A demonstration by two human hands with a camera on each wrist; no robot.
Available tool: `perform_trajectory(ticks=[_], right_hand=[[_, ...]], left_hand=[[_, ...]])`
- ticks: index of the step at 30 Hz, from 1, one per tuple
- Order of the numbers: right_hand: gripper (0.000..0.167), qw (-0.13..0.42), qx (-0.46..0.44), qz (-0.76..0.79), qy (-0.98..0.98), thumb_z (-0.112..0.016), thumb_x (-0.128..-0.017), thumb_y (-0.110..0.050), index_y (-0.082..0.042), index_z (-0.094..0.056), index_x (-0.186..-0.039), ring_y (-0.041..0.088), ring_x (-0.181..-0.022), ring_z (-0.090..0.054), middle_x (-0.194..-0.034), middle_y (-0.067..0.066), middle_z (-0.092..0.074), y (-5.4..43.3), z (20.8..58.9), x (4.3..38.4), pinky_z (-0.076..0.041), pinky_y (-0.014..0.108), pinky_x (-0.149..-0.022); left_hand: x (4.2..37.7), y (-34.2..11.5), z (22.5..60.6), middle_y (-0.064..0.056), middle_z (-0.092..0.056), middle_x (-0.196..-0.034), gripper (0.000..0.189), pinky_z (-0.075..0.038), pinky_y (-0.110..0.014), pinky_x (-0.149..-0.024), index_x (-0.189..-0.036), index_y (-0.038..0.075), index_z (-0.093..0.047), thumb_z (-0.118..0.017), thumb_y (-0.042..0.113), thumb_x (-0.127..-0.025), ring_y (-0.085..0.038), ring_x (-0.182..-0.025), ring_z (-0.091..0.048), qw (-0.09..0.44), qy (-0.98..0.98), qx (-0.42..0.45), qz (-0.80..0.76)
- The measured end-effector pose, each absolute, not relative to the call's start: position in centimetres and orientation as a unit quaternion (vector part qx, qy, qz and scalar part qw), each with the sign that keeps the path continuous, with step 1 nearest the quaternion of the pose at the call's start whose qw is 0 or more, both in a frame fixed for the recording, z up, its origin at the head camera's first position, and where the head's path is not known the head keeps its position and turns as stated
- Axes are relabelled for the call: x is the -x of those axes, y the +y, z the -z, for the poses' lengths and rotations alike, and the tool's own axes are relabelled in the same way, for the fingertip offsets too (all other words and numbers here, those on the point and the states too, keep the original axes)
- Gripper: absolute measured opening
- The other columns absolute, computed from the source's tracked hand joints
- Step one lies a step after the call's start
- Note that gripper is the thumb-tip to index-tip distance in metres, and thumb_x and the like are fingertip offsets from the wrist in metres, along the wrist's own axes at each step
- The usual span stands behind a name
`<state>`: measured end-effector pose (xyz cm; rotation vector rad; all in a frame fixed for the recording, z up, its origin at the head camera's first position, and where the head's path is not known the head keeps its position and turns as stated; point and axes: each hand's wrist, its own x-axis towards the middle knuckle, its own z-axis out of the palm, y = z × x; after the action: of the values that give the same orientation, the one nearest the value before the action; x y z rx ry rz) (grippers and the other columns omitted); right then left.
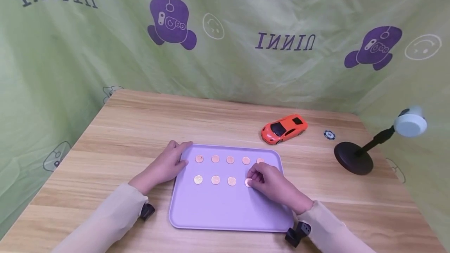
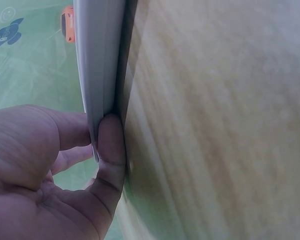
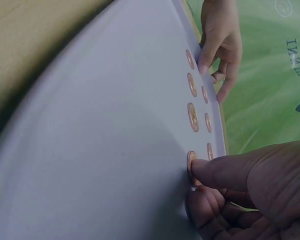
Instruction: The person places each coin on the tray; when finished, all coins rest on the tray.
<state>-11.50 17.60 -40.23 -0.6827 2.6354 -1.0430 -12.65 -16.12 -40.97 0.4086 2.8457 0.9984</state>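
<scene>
A lilac tray [image 1: 225,210] lies on the table, bearing two rows of copper-coloured coins [image 1: 215,180]. At the tray's far left corner, my left hand [image 1: 166,163] grips the rim; the left wrist view shows the rim between its thumb and fingers. My right hand [image 1: 272,182] is over the tray's right part, at the right end of the nearer row. There its thumb and curled fingers pinch a coin [image 3: 190,162], which is partly covered by the thumb. The hand also partly hides the far row's rightmost coin [image 1: 260,160].
Behind the tray's right side stands an orange toy car [image 1: 284,129]. Farther right are a poker chip [image 1: 329,134] and a small lamp-like stand [image 1: 355,158] with a round black base. A green printed curtain [image 1: 232,73] hangs behind the wooden table [image 1: 140,116].
</scene>
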Motion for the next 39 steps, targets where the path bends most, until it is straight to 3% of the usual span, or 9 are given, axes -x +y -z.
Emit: perform_trajectory(ticks=[10,24,31,39], right_hand=[[0.005,0.109,0.232,0.359,0.897,-0.077,-0.092,-0.005,-0.006,-0.072,-0.095,0.0,-0.076,-0.055,-0.084,-0.001,-0.067,17.7,40.5,11.6,-0.051,0.019,-0.069],[0.013,0.131,0.193,0.374,0.898,-0.07,-0.098,-0.013,-0.006,-0.073,-0.11,0.006,-0.09,-0.063,-0.101,0.002,-0.073,20.9,39.1,10.4,-0.057,0.021,-0.08],[0.017,0.088,0.117,0.376,0.915,-0.071,-0.099,-0.013,-0.006,-0.072,-0.114,0.007,-0.088,-0.063,-0.1,0.003,-0.073,24.1,38.2,8.5,-0.058,0.021,-0.076],[0.01,-0.005,0.056,0.333,0.941,-0.073,-0.096,-0.008,-0.007,-0.073,-0.106,-0.006,-0.084,-0.059,-0.094,0.001,-0.072,28.1,39.3,5.6,-0.058,0.021,-0.071]], left_hand=[[12.6,-16.1,40.9,-0.018,-0.048,-0.106,0.056,-0.05,-0.033,-0.076,-0.152,-0.002,-0.048,-0.063,0.001,-0.098,-0.017,-0.079,-0.048,0.052,0.935,-0.127,-0.328],[12.5,-16.0,41.0,-0.017,-0.048,-0.104,0.056,-0.048,-0.03,-0.074,-0.151,-0.003,-0.049,-0.063,0.0,-0.098,-0.017,-0.079,-0.047,0.048,0.932,-0.131,-0.333],[12.6,-16.0,41.0,-0.017,-0.048,-0.105,0.056,-0.049,-0.032,-0.075,-0.152,-0.002,-0.048,-0.063,0.0,-0.098,-0.017,-0.079,-0.048,0.05,0.934,-0.129,-0.33],[12.5,-16.0,40.9,-0.018,-0.049,-0.106,0.056,-0.048,-0.029,-0.072,-0.152,-0.002,-0.048,-0.063,0.001,-0.099,-0.017,-0.078,-0.048,0.051,0.935,-0.127,-0.326]])
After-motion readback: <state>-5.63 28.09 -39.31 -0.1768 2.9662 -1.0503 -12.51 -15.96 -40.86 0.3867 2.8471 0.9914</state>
